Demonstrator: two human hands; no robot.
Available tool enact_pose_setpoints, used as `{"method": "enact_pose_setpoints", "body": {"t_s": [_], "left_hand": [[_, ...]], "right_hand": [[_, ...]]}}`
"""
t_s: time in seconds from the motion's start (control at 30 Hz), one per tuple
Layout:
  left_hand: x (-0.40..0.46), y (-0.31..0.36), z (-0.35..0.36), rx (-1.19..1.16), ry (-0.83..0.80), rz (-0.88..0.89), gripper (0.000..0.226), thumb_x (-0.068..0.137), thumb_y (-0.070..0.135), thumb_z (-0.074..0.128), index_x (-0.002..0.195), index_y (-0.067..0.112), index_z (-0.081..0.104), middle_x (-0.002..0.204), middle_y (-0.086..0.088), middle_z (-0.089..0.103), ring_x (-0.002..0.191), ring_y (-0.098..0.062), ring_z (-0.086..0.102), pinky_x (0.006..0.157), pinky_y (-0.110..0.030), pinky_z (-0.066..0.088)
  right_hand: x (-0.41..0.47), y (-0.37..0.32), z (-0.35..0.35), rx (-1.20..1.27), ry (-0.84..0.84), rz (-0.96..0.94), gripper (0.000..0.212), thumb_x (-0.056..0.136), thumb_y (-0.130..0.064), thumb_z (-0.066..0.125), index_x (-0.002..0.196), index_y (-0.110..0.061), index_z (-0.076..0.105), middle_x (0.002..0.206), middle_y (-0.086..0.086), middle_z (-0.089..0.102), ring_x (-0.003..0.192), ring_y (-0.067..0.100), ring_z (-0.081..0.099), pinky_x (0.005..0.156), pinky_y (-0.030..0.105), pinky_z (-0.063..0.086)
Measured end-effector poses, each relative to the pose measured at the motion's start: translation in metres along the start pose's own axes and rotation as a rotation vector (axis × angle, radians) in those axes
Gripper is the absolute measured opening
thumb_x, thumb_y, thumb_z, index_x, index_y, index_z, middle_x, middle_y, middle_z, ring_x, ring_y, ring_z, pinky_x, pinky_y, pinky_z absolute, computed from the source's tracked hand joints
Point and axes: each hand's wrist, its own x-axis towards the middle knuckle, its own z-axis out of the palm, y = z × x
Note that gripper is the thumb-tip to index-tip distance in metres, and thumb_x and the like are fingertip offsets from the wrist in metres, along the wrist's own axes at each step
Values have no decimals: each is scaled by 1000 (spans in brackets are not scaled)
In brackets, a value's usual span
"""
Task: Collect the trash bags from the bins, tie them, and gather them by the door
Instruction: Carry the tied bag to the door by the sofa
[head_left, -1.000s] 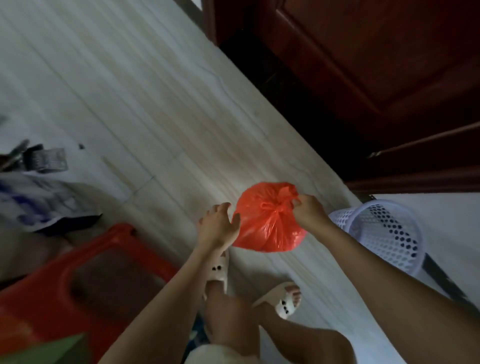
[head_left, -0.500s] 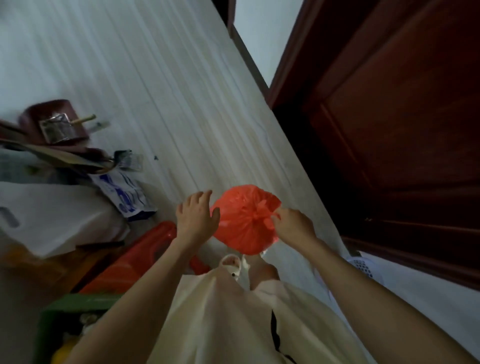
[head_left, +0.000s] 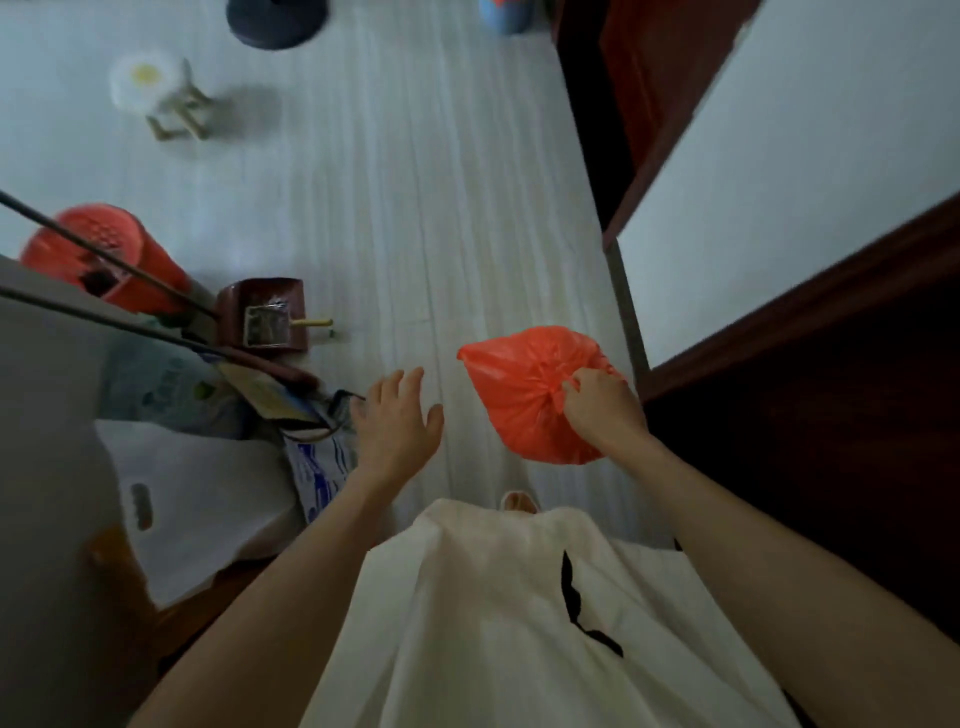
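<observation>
A tied orange trash bag (head_left: 524, 395) hangs in the air at the centre right, above the pale floor. My right hand (head_left: 602, 408) grips it by its knotted top. My left hand (head_left: 397, 421) is apart from the bag, to its left, with fingers spread and nothing in it. A dark red wooden door (head_left: 810, 410) stands close on the right of the bag.
An orange perforated bin (head_left: 104, 254) lies at the left, with a dark red dustpan (head_left: 265, 317) beside it. White and printed bags (head_left: 208, 483) pile at the lower left. A small stool (head_left: 156, 98) and a dark round base (head_left: 278, 23) stand farther off. The white wall (head_left: 779, 182) runs along the right.
My left hand has let go of the bag and moved away to the left. The bag now hangs from my right hand alone. The view has swung up, showing more of the floor ahead.
</observation>
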Motion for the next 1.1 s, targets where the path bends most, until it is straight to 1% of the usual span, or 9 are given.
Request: {"method": "enact_pose_setpoints", "body": {"t_s": [0.07, 0.2, 0.3, 0.5, 0.63, 0.77, 0.9, 1.0, 1.1], "left_hand": [[29, -3, -20, -32, 37, -62, 57, 92, 36, 43, 143, 18, 27, 151, -8, 30, 139, -29, 26, 113, -52, 15], [88, -30, -49, -97, 71, -224, 58, 91, 37, 45, 142, 18, 28, 148, -8, 34, 137, -28, 29, 113, -51, 19], [149, -60, -70, -147, 85, -317, 57, 91, 38, 45, 142, 17, 30, 148, -7, 34, 137, -28, 30, 112, -49, 22], [305, -120, -159, -240, 188, -382, 52, 89, 31, 48, 137, 13, 38, 142, -11, 41, 133, -30, 35, 106, -46, 30], [387, -156, -231, -270, 262, -448, 53, 89, 32, 48, 138, 14, 37, 141, -10, 43, 132, -30, 36, 106, -45, 29], [458, -198, -282, -254, 276, -497, 54, 90, 33, 47, 139, 15, 35, 141, -10, 42, 130, -30, 38, 105, -44, 30], [540, -246, -328, -295, 311, -585, 54, 91, 32, 46, 140, 14, 33, 144, -11, 40, 132, -32, 36, 106, -44, 29], [593, -284, -358, -343, 318, -708, 55, 92, 33, 45, 141, 14, 31, 146, -12, 36, 135, -30, 32, 109, -47, 26], [637, -319, -393, -360, 348, -783, 55, 90, 34, 46, 140, 14, 32, 145, -11, 38, 134, -30, 34, 109, -46, 28]], "right_hand": [[38, -26, -19, -31, -10, -38, 36, 96, -24, 32, 106, -2, 59, 114, 22, 62, 103, 38, 58, 86, 40, 45], [119, -94, -45, -116, -41, -132, 37, 95, -21, 33, 112, 2, 57, 120, 25, 59, 111, 40, 55, 91, 40, 44], [186, -151, -54, -197, -28, -157, 39, 94, -26, 36, 113, 0, 58, 118, 24, 60, 109, 40, 56, 89, 41, 46], [305, -310, -75, -347, -46, -291, 37, 93, -26, 37, 112, -3, 59, 119, 24, 61, 110, 39, 57, 89, 40, 46], [369, -419, -92, -339, -58, -452, 36, 94, -27, 37, 110, -5, 60, 118, 23, 62, 109, 39, 58, 88, 40, 46], [429, -520, -101, -334, -118, -545, 36, 94, -30, 37, 109, -7, 60, 118, 21, 61, 109, 39, 57, 88, 39, 45], [504, -624, -101, -345, -147, -629, 34, 94, -28, 38, 108, -6, 60, 119, 20, 61, 111, 38, 55, 88, 38, 44], [559, -701, -96, -364, -185, -699, 33, 94, -26, 39, 105, -4, 60, 117, 23, 61, 110, 39, 55, 88, 39, 44], [600, -777, -96, -386, -235, -750, 32, 94, -24, 40, 103, -1, 60, 115, 26, 61, 108, 41, 56, 87, 39, 44]]}}
